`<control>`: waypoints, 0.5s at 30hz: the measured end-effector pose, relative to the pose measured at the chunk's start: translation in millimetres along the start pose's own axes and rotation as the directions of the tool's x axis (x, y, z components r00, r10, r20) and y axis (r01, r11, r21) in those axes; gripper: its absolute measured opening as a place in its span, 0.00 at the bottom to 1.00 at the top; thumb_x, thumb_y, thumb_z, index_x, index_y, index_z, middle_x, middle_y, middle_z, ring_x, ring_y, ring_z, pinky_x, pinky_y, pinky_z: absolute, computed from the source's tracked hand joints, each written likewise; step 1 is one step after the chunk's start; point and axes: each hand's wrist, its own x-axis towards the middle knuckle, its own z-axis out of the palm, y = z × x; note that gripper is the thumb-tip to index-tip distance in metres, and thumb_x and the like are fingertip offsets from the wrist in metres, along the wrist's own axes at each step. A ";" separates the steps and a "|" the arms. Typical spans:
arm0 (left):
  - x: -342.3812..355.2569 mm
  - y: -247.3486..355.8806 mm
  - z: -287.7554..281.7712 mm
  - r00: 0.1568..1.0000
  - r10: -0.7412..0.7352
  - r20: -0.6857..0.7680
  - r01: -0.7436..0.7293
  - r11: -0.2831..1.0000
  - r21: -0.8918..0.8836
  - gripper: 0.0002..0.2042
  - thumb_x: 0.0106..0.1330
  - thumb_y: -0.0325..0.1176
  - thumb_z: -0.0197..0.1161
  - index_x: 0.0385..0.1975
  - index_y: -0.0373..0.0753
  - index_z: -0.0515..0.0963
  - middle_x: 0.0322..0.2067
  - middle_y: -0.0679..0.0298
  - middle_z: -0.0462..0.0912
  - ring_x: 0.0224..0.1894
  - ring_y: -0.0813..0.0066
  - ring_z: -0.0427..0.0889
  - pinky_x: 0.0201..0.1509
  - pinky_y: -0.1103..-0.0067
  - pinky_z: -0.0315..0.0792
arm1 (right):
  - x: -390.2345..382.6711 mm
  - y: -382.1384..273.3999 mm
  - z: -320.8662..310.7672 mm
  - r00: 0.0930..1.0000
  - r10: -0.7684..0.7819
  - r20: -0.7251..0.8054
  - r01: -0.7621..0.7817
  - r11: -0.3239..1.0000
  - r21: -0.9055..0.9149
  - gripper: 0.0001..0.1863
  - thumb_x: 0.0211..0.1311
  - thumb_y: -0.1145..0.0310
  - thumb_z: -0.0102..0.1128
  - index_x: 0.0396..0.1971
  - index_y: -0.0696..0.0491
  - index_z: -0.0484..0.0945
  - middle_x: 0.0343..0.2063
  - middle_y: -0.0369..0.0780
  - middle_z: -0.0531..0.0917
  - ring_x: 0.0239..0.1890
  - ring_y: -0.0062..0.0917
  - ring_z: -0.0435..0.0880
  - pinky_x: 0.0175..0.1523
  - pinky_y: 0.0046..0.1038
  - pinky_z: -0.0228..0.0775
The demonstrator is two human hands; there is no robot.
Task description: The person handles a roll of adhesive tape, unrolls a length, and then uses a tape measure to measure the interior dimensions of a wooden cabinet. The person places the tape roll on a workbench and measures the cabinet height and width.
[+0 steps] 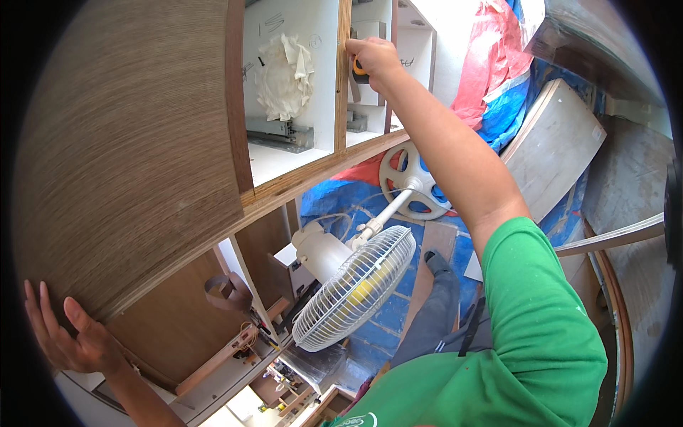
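Note:
My right hand (377,60) is closed round a small black-and-orange tape measure (361,71), only partly visible below the fingers. Its fingertips rest at the wood-edged upright (342,85) between two white cabinet compartments. At the far left, my left hand (75,341) has its fingers spread beside the lower edge of a large brown wood-grain panel (135,149). Whether the palm presses on the panel cannot be made out. Inside the nearer compartment, a crumpled cream-coloured sheet (284,78) lies above metal drawer runners (281,134).
A white standing fan (356,288) leans across the space below the cabinet, its round base (415,178) on blue sheeting. Flat boards (555,146) stand at the right near red and blue tarpaulin (491,78). A roll of brown edging strip (229,290) hangs by the lower cabinet.

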 end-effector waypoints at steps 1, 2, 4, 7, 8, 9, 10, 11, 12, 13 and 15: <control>1.0 0.9 0.5 1.000 -0.002 -0.006 0.002 1.000 0.006 0.15 0.77 0.38 0.56 0.50 0.33 0.80 0.52 0.54 0.85 0.56 0.56 0.83 0.63 0.62 0.78 | 1.3 -3.8 0.8 1.000 -0.011 -0.004 0.011 0.999 -0.046 0.10 0.48 0.68 0.69 0.20 0.54 0.75 0.22 0.36 0.76 0.24 0.22 0.70 0.31 0.29 0.64; 1.8 2.7 0.6 1.000 -0.009 -0.014 0.009 1.000 0.007 0.15 0.77 0.38 0.56 0.50 0.34 0.80 0.51 0.55 0.86 0.56 0.56 0.84 0.63 0.62 0.78 | 1.5 -6.1 1.8 1.000 -0.025 -0.004 0.025 0.996 -0.092 0.09 0.48 0.68 0.68 0.20 0.54 0.76 0.22 0.36 0.76 0.24 0.22 0.70 0.31 0.29 0.64; 3.2 7.6 1.5 0.999 -0.030 -0.037 0.031 1.000 0.006 0.14 0.76 0.39 0.57 0.49 0.35 0.81 0.51 0.56 0.86 0.56 0.56 0.84 0.62 0.63 0.79 | -0.3 -7.5 0.8 0.999 -0.042 -0.007 0.040 0.981 -0.188 0.09 0.49 0.67 0.68 0.21 0.55 0.77 0.23 0.36 0.77 0.25 0.22 0.71 0.31 0.29 0.64; 6.6 13.4 -0.8 0.996 -0.068 -0.054 0.069 0.998 0.014 0.14 0.74 0.39 0.60 0.49 0.37 0.82 0.52 0.59 0.86 0.56 0.58 0.84 0.61 0.65 0.79 | 2.2 -9.5 -6.8 0.999 -0.037 -0.036 0.024 0.949 -0.316 0.10 0.50 0.66 0.68 0.25 0.56 0.78 0.26 0.38 0.79 0.28 0.24 0.74 0.33 0.31 0.67; 8.3 15.3 -1.6 0.995 -0.082 -0.062 0.082 0.997 0.007 0.13 0.73 0.39 0.60 0.50 0.38 0.82 0.52 0.61 0.86 0.56 0.59 0.83 0.61 0.66 0.79 | 2.2 -8.5 -14.7 0.998 -0.005 -0.063 -0.017 0.938 -0.346 0.11 0.51 0.65 0.67 0.27 0.57 0.79 0.29 0.40 0.80 0.31 0.25 0.76 0.36 0.32 0.69; 10.3 17.3 -2.7 0.993 -0.096 -0.070 0.096 0.995 0.001 0.13 0.72 0.39 0.61 0.50 0.40 0.82 0.52 0.63 0.86 0.57 0.59 0.83 0.61 0.68 0.78 | 1.2 -6.7 -24.3 0.995 0.025 -0.096 -0.059 0.926 -0.373 0.12 0.52 0.65 0.66 0.30 0.58 0.79 0.32 0.41 0.81 0.34 0.27 0.78 0.38 0.34 0.72; 12.4 19.5 -3.9 0.991 -0.110 -0.078 0.110 0.994 -0.006 0.13 0.72 0.39 0.62 0.51 0.41 0.82 0.53 0.65 0.86 0.58 0.60 0.83 0.60 0.69 0.78 | -2.8 -2.5 -35.7 0.998 0.013 -0.066 -0.033 0.952 -0.305 0.11 0.54 0.65 0.63 0.31 0.58 0.79 0.33 0.42 0.82 0.34 0.27 0.78 0.38 0.34 0.73; 14.1 21.9 -6.6 0.989 -0.125 -0.073 0.126 0.992 0.003 0.13 0.71 0.39 0.62 0.51 0.42 0.82 0.53 0.66 0.86 0.58 0.61 0.82 0.61 0.70 0.77 | -9.2 1.8 -49.2 0.999 -0.001 -0.039 -0.008 0.972 -0.236 0.11 0.55 0.66 0.60 0.31 0.59 0.80 0.34 0.42 0.82 0.34 0.28 0.79 0.37 0.35 0.74; 15.7 23.4 -9.0 0.987 -0.145 -0.072 0.146 0.989 0.005 0.13 0.71 0.38 0.62 0.52 0.43 0.82 0.54 0.66 0.86 0.59 0.62 0.82 0.61 0.71 0.76 | -21.2 7.7 -65.4 0.998 0.057 0.000 -0.057 0.998 -0.006 0.10 0.57 0.67 0.58 0.32 0.59 0.80 0.33 0.42 0.82 0.34 0.28 0.79 0.37 0.34 0.75; 18.1 25.3 -12.1 0.982 -0.171 -0.077 0.170 0.985 -0.023 0.13 0.71 0.37 0.62 0.52 0.44 0.82 0.54 0.67 0.85 0.59 0.64 0.82 0.61 0.72 0.75 | -39.4 13.1 -84.8 0.993 0.114 0.040 -0.120 0.968 0.221 0.09 0.59 0.69 0.55 0.33 0.59 0.80 0.32 0.42 0.81 0.33 0.28 0.80 0.37 0.33 0.77; 18.1 28.8 -16.8 0.977 -0.207 -0.052 0.209 0.978 0.026 0.13 0.70 0.36 0.63 0.53 0.46 0.82 0.55 0.69 0.85 0.60 0.66 0.81 0.62 0.73 0.73 | -90.0 21.3 -123.3 0.985 0.139 0.106 -0.158 0.967 0.199 0.10 0.62 0.71 0.53 0.36 0.59 0.81 0.29 0.40 0.81 0.31 0.28 0.82 0.37 0.31 0.78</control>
